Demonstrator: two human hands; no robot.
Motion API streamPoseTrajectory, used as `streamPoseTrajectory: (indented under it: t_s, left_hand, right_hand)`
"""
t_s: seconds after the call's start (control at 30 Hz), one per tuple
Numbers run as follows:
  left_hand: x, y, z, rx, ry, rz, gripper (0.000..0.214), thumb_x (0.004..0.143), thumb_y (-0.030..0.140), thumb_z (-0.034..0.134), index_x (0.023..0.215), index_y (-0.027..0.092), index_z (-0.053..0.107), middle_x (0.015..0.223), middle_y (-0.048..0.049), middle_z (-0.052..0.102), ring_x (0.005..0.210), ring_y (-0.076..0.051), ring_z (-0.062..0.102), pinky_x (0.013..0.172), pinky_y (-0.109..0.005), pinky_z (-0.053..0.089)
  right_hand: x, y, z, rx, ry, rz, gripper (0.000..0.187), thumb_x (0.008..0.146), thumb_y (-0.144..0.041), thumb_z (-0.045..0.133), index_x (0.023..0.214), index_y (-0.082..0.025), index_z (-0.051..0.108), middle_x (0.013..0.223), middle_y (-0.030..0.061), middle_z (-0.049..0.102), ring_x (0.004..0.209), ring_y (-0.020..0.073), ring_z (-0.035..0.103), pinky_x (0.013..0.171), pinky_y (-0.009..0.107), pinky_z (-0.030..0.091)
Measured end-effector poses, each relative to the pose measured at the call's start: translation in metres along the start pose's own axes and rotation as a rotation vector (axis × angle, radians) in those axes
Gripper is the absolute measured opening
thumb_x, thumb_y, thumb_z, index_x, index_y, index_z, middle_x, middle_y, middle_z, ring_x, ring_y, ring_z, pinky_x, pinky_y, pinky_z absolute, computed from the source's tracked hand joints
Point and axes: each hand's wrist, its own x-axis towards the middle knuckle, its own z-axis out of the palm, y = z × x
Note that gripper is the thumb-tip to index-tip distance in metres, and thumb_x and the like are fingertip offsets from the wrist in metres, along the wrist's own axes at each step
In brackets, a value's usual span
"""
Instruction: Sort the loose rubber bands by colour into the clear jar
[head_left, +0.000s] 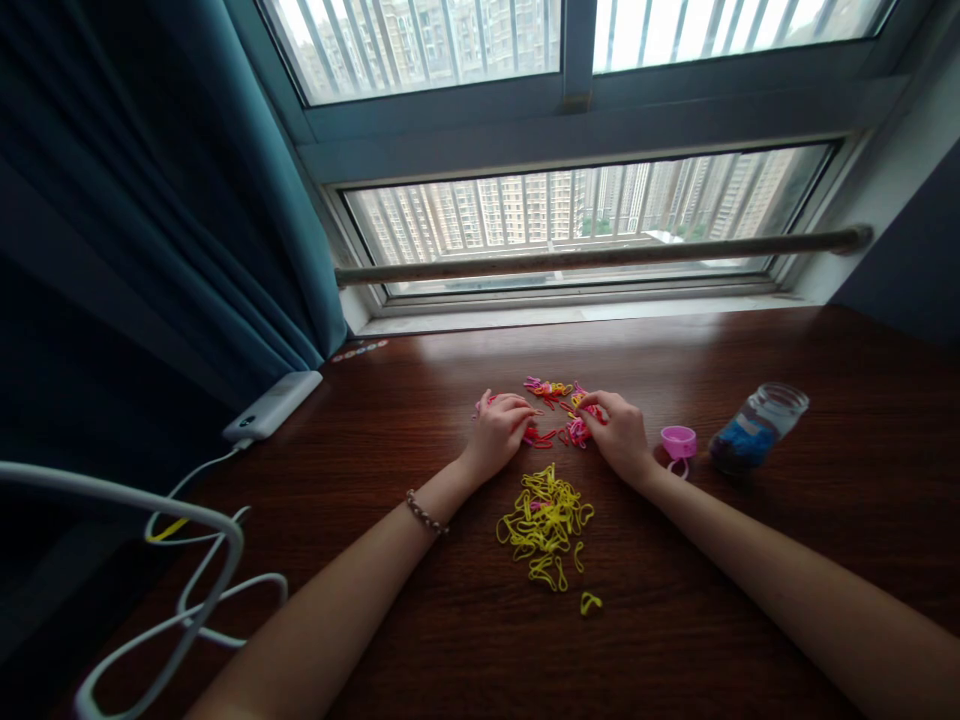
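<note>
A pile of yellow rubber bands (545,523) lies on the dark wooden table (675,600) between my forearms. Beyond it sits a mixed heap of pink, red and orange bands (553,392). My left hand (499,432) rests on the near left edge of that heap, fingers curled and pinched together over some bands. My right hand (619,430) is at the heap's right side, fingers pinched on pink bands. A beaded bracelet (425,514) circles my left wrist. One stray yellow band (590,601) lies nearer to me.
A pink lid (678,441) and a glass jar (757,428) lying on its side with blue contents sit right of my right hand. A white power bank (271,404) with white cables (191,590) lies at the left by the teal curtain (172,200). The window sill runs behind.
</note>
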Motion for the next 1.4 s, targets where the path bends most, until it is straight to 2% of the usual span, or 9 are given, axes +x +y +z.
streamPoseTrajectory:
  t_s: [0.13, 0.3, 0.4, 0.63, 0.83, 0.9, 1.17, 1.27, 1.4]
  left_hand:
    - [0.002, -0.004, -0.001, -0.082, 0.092, -0.113, 0.007, 0.074, 0.012, 0.056, 0.075, 0.018, 0.059, 0.080, -0.0025, 0.063, 0.081, -0.017, 0.057, 0.085, -0.036, 0.041]
    - [0.002, -0.006, -0.002, -0.163, 0.162, -0.156, 0.015, 0.073, 0.008, 0.055, 0.084, 0.018, 0.058, 0.077, -0.0003, 0.059, 0.075, -0.014, 0.057, 0.072, -0.027, 0.045]
    - [0.001, -0.005, -0.002, -0.174, 0.179, -0.122, 0.019, 0.076, 0.009, 0.051, 0.091, 0.019, 0.059, 0.081, -0.0010, 0.056, 0.075, -0.013, 0.056, 0.071, -0.025, 0.045]
    - [0.001, -0.004, -0.006, -0.158, 0.211, -0.135, 0.009, 0.079, 0.018, 0.052, 0.083, 0.018, 0.060, 0.082, -0.0021, 0.059, 0.079, -0.015, 0.056, 0.075, -0.028, 0.045]
    - [0.002, 0.006, -0.012, -0.232, 0.137, -0.054, 0.017, 0.081, 0.030, 0.051, 0.072, 0.017, 0.059, 0.074, -0.0031, 0.059, 0.072, -0.014, 0.055, 0.070, -0.027, 0.045]
    - [0.000, 0.017, -0.015, -0.270, 0.055, 0.047, 0.021, 0.082, 0.030, 0.049, 0.069, 0.017, 0.058, 0.072, -0.0036, 0.058, 0.071, -0.014, 0.054, 0.068, -0.027, 0.044]
    - [-0.014, 0.054, -0.019, -0.172, -0.317, 0.583, 0.029, 0.081, 0.030, 0.045, 0.054, 0.020, 0.051, 0.057, -0.0030, 0.052, 0.064, -0.015, 0.049, 0.066, -0.031, 0.040]
    - [-0.014, 0.050, -0.019, -0.143, -0.292, 0.553, 0.032, 0.082, 0.032, 0.044, 0.053, 0.020, 0.050, 0.057, -0.0031, 0.051, 0.066, -0.016, 0.049, 0.068, -0.032, 0.040]
    - [-0.010, 0.034, -0.017, -0.044, -0.089, 0.299, 0.029, 0.085, 0.029, 0.039, 0.062, 0.019, 0.054, 0.071, -0.0047, 0.058, 0.078, -0.017, 0.051, 0.078, -0.034, 0.040]
  right_hand:
    - [0.000, 0.001, 0.001, 0.024, -0.003, 0.005, 0.007, 0.077, -0.022, 0.054, 0.075, -0.020, 0.060, 0.079, 0.0038, 0.064, 0.078, 0.0217, 0.059, 0.072, 0.033, 0.043]
    - [0.000, -0.003, 0.000, 0.101, 0.015, -0.008, 0.016, 0.078, -0.021, 0.054, 0.094, -0.018, 0.058, 0.080, 0.0047, 0.063, 0.075, 0.0196, 0.059, 0.072, 0.032, 0.045]
    - [-0.005, -0.016, -0.003, 0.127, -0.038, -0.198, 0.015, 0.082, -0.016, 0.048, 0.092, -0.018, 0.059, 0.084, 0.0066, 0.060, 0.080, 0.0192, 0.056, 0.075, 0.032, 0.044]
    - [-0.024, -0.049, -0.008, 0.082, -0.475, -0.819, 0.020, 0.082, -0.018, 0.045, 0.098, -0.019, 0.058, 0.085, 0.0069, 0.059, 0.078, 0.0188, 0.052, 0.070, 0.033, 0.044]
    - [-0.009, -0.020, -0.001, -0.061, -0.127, -0.324, 0.018, 0.085, -0.017, 0.045, 0.091, -0.019, 0.062, 0.088, 0.0078, 0.062, 0.088, 0.0221, 0.051, 0.082, 0.039, 0.040]
    - [-0.004, -0.007, 0.002, -0.123, -0.117, -0.193, 0.016, 0.083, -0.019, 0.048, 0.084, -0.020, 0.065, 0.086, 0.0066, 0.064, 0.088, 0.0230, 0.050, 0.082, 0.039, 0.040]
    - [-0.006, -0.001, 0.007, -0.238, -0.197, -0.141, 0.018, 0.082, -0.018, 0.051, 0.077, -0.022, 0.067, 0.089, 0.0036, 0.067, 0.097, 0.0250, 0.046, 0.086, 0.043, 0.032]
    - [-0.005, -0.001, 0.008, -0.208, -0.187, -0.145, 0.019, 0.083, -0.017, 0.049, 0.078, -0.021, 0.067, 0.089, 0.0047, 0.066, 0.097, 0.0244, 0.048, 0.087, 0.043, 0.033]
    - [-0.002, -0.002, 0.005, -0.012, -0.069, -0.137, 0.020, 0.084, -0.018, 0.046, 0.087, -0.019, 0.066, 0.092, 0.0068, 0.065, 0.093, 0.0218, 0.055, 0.085, 0.038, 0.041]
